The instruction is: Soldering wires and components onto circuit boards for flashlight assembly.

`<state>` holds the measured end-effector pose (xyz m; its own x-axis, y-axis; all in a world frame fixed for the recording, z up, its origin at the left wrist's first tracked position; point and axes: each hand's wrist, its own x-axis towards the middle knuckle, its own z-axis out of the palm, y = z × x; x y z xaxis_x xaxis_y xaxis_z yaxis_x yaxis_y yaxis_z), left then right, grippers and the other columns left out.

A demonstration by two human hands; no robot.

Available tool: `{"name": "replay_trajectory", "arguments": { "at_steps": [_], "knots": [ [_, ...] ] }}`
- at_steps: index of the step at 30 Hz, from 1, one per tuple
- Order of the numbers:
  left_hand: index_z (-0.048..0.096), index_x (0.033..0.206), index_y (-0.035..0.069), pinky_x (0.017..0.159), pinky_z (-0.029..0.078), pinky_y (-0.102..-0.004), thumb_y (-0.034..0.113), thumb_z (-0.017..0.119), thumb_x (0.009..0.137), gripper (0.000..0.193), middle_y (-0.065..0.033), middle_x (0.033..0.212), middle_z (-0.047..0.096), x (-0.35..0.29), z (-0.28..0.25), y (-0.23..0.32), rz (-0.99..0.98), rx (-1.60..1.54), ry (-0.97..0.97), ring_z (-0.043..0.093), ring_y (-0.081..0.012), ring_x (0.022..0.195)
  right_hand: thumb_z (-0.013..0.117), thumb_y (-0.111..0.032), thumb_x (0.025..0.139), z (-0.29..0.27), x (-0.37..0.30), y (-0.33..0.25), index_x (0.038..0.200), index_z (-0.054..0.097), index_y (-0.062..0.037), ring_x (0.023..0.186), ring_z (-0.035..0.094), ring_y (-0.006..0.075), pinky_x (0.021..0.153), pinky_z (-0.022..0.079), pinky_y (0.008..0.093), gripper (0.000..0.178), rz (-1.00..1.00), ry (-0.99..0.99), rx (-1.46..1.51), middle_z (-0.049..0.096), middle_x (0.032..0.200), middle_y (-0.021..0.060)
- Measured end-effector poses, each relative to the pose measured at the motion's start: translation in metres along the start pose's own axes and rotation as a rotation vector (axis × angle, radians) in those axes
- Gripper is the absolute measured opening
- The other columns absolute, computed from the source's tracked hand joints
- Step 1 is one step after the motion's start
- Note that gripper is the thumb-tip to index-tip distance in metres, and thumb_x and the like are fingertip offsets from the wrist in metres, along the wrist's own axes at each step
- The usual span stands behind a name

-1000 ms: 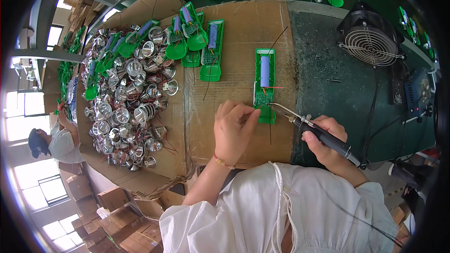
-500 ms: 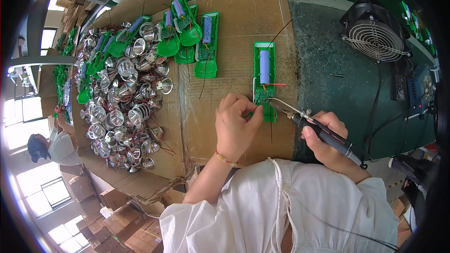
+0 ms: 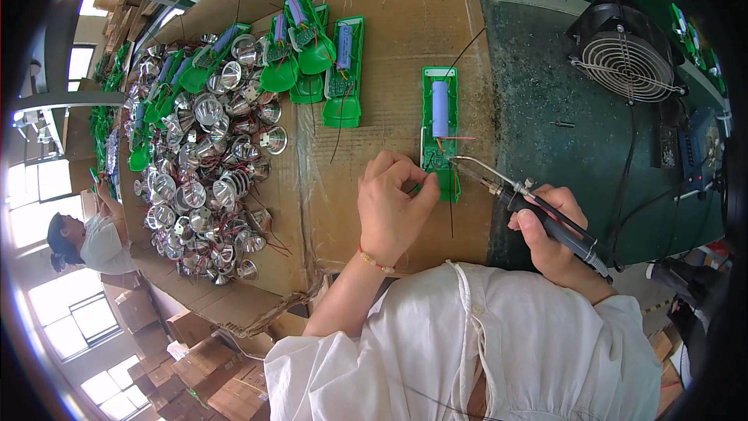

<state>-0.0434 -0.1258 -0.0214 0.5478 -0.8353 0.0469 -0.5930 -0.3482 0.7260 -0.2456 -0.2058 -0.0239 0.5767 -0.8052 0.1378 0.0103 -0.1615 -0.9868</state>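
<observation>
Before me a green plastic housing (image 3: 428, 109) lies lengthwise on the cardboard. It holds a purple cylindrical battery (image 3: 440, 109) and, at the near end, a green circuit board (image 3: 435, 157) with short red and black wires. My left hand (image 3: 396, 204) is closed in a pinch at the board's left edge, on what looks like a thin black wire (image 3: 431, 164); the fingertips partly hide it. In my right hand (image 3: 552, 230) is a soldering iron (image 3: 549, 226) with a curved metal tube clamped along it. Its tip points at the board from the right.
Left of the housing, silvery reflector cups (image 3: 206, 156) are heaped in a cardboard box, with several green housings (image 3: 343, 70) beside and on them. At the right, a black fan (image 3: 627, 62) with a wire guard and a blue box (image 3: 689, 157) stand on the dark mat. Someone (image 3: 89, 238) sits far left.
The soldering iron and my right hand have shifted slightly right, its tip drawing back from the board. My left hand stays almost in place. The person far left has lifted their head.
</observation>
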Motion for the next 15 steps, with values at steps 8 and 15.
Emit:
{"name": "replay_trajectory", "arguments": {
  "at_steps": [8, 15],
  "knots": [
    [0.065, 0.078, 0.000, 0.058, 0.048, -0.0274, 0.007, 0.068, 0.075, 0.009, -0.0091, 0.079, 0.061, 0.006, -0.023, 0.003, -0.051, -0.171, 0.029, 0.061, -0.0172, 0.066, 0.057, -0.007, 0.083, -0.004, 0.000, 0.002, 0.086, 0.046, 0.0021, 0.060, 0.055, 0.0132, 0.055, 0.048, 0.0261, 0.015, 0.027, -0.025, -0.028, 0.056, 0.069, 0.0109],
    [0.064, 0.078, 0.001, 0.056, 0.049, -0.0252, 0.006, 0.069, 0.074, 0.008, -0.0091, 0.080, 0.058, -0.002, -0.008, 0.009, 0.044, -0.091, 0.005, 0.059, -0.0169, 0.065, 0.057, -0.008, 0.083, -0.004, 0.001, 0.004, 0.087, 0.046, 0.0025, 0.058, 0.056, 0.0125, 0.054, 0.049, 0.0254, 0.015, 0.003, -0.062, -0.017, 0.056, 0.073, 0.0112]
  ]
}}
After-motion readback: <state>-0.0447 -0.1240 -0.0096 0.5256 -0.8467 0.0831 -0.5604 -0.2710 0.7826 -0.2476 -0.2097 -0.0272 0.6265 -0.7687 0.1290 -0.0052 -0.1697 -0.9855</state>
